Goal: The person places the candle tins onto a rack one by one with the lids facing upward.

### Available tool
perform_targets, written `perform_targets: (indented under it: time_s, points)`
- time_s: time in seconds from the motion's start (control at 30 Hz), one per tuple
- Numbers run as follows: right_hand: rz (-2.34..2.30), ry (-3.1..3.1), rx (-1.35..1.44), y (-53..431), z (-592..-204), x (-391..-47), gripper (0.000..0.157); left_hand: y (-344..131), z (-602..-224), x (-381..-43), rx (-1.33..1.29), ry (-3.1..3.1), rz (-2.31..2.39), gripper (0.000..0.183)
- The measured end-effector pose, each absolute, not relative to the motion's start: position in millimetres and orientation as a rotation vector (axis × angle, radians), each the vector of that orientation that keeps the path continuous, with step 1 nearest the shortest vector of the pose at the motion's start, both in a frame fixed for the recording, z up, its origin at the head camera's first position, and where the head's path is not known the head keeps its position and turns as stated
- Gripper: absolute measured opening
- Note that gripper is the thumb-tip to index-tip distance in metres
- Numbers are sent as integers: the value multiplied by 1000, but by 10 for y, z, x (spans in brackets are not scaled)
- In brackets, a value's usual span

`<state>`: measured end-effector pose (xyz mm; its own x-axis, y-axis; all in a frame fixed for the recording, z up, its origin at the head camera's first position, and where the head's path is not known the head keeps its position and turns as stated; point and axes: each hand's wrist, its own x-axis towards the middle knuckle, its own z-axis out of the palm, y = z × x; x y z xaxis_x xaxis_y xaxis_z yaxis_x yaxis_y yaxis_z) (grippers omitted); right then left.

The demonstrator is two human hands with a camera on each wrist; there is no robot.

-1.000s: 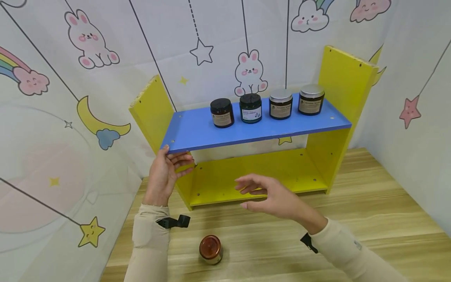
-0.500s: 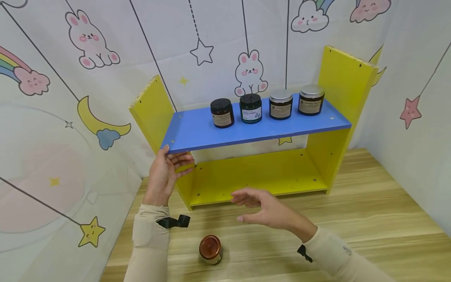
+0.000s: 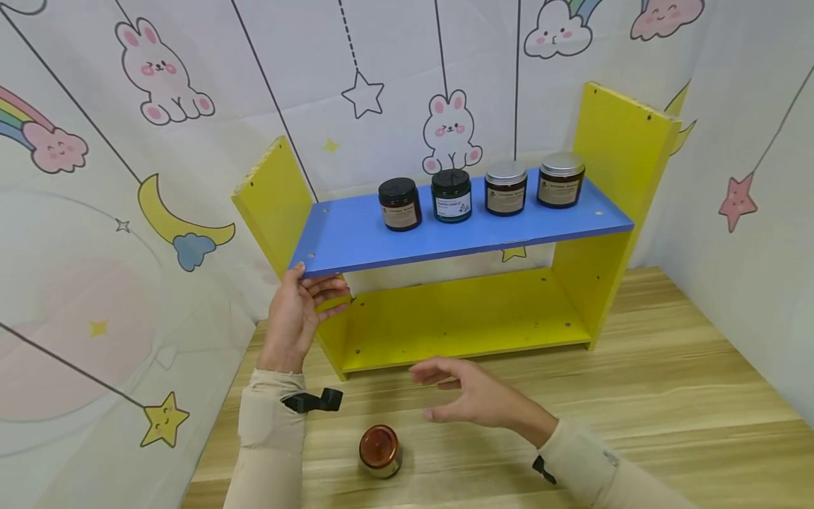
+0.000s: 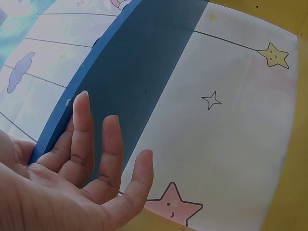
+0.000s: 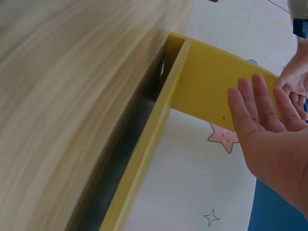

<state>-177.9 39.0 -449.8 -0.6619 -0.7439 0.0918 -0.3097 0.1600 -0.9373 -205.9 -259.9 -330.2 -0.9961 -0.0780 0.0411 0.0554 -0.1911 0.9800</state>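
My left hand (image 3: 292,324) holds the front left corner of the blue shelf board (image 3: 356,244), its thumb on top and fingers below. In the left wrist view, the fingers (image 4: 112,149) reach under the board and some stand away from it. My right hand (image 3: 469,396) hovers over the tabletop with nothing in it, thumb apart from the fingers. To its lower left is an amber candle jar (image 3: 380,450), its reddish top facing up. Along the blue board stand a black-lidded brown jar (image 3: 400,205), a dark green candle jar (image 3: 452,198) and two silver-lidded jars (image 3: 506,189).
The blue board spans a yellow shelf unit, between its left side panel (image 3: 273,205) and right side panel (image 3: 623,155). A yellow bottom board (image 3: 458,318) lies beneath. The unit stands on a wood-grain table (image 3: 687,396), before a cartoon-printed cloth (image 3: 375,42).
My right hand has moved down and left, away from the shelf unit and closer to the amber jar on the table. My left hand stays on the board's corner.
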Motion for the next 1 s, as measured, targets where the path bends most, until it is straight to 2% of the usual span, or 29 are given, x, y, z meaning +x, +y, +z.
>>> perform_targets:
  time_s: [1.0]
  points:
    - [-1515, 1877, -1010, 128, -4980, -1704, 59, -2597, -3307, -2059, 13, -1945, -2357, 55]
